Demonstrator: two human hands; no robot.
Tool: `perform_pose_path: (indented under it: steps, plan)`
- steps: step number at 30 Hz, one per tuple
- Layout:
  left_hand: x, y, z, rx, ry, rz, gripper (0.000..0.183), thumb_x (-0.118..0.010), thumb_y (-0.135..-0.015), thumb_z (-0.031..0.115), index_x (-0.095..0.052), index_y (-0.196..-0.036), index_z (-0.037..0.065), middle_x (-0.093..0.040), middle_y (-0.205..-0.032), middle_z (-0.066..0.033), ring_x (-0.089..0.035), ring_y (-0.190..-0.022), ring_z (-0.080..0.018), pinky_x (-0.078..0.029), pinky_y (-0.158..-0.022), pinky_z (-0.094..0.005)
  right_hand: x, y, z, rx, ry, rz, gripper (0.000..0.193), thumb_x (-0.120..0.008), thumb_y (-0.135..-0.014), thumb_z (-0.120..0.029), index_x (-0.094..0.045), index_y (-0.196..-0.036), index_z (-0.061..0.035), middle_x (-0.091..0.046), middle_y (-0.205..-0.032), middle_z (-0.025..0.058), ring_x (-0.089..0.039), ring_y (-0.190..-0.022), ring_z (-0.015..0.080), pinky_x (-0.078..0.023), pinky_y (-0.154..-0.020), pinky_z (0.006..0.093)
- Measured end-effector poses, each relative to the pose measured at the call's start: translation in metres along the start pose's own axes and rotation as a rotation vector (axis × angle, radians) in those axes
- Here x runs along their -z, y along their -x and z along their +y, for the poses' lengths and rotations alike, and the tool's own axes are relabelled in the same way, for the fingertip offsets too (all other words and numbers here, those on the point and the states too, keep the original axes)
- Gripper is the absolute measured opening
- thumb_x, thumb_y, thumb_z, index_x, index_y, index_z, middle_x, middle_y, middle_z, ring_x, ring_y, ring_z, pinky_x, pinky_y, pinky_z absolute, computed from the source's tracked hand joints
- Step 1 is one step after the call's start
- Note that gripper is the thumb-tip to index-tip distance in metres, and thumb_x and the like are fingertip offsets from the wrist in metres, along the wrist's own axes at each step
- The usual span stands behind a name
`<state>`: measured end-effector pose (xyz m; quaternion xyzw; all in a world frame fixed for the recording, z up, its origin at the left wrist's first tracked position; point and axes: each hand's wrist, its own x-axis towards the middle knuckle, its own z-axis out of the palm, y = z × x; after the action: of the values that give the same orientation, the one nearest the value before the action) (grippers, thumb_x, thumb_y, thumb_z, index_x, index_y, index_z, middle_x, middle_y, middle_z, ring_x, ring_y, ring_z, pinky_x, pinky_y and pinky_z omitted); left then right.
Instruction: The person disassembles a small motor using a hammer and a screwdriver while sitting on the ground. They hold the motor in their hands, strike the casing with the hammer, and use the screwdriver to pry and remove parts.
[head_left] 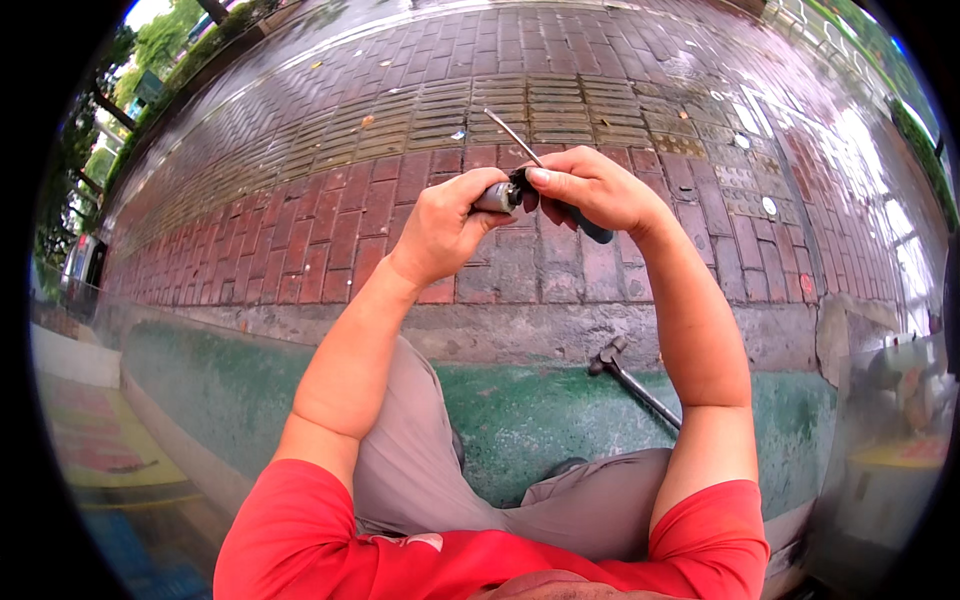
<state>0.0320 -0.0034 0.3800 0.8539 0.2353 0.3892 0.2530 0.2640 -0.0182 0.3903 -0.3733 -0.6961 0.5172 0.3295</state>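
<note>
My left hand (440, 225) is closed around a small silver metal cylinder (497, 198), which looks like a little motor. A small black part (519, 180) sits at the cylinder's right end, between my two hands. My right hand (595, 190) grips a screwdriver (514, 136), its thin shaft pointing up and left and its dark handle sticking out below the palm. The thumb and fingers of this hand also touch the black part. Exactly how the black part joins the cylinder is hidden by my fingers. Both hands are held out over the brick pavement, close together.
A hammer (640, 388) lies on the green-painted step (500, 400), right of centre and beside my right arm. Beyond the step's grey edge spreads wet red brick pavement (330, 240) with a yellowish ribbed strip (430, 110). Glossy panels stand at the right side.
</note>
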Motion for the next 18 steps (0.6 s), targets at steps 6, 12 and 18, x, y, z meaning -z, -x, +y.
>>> perform_pose_path:
  steps: [6, 12, 18]
  plan:
    - [0.0, 0.003, -0.001, 0.063, 0.136, -0.018, 0.034, -0.069, -0.08, -0.002, -0.059, -0.112, 0.002, -0.063, -0.086, -0.0048, -0.061, -0.078, -0.0126, -0.051, -0.07, -0.0276, 0.003, 0.004, -0.006, -0.064, -0.156, -0.088, 0.038, -0.059, -0.096, -0.041, -0.064, -0.092, -0.004, -0.059, -0.068, 0.0001, -0.054, -0.054, 0.0079, -0.044, -0.049, 0.0231]
    - [-0.001, 0.005, -0.002, 0.229, 0.362, -0.081, 0.031, -0.066, -0.084, -0.001, -0.058, -0.114, 0.002, -0.061, -0.087, -0.0009, -0.057, -0.078, -0.0071, -0.049, -0.068, -0.0237, -0.002, 0.004, -0.011, -0.081, -0.042, -0.046, 0.035, -0.055, -0.098, -0.037, -0.062, -0.102, -0.0031, -0.06, -0.074, -0.0005, -0.055, -0.06, 0.0063, -0.045, -0.052, 0.0217]
    - [-0.001, 0.007, -0.001, 0.159, 0.11, -0.123, 0.033, -0.071, -0.083, 0.003, -0.058, -0.113, 0.002, -0.067, -0.09, -0.0126, -0.064, -0.079, -0.0197, -0.052, -0.071, -0.0316, -0.004, 0.005, -0.024, -0.101, 0.071, -0.057, 0.031, -0.071, -0.089, -0.033, -0.062, -0.096, -0.0037, -0.058, -0.07, -0.0023, -0.054, -0.061, 0.0064, -0.044, -0.052, 0.0218]
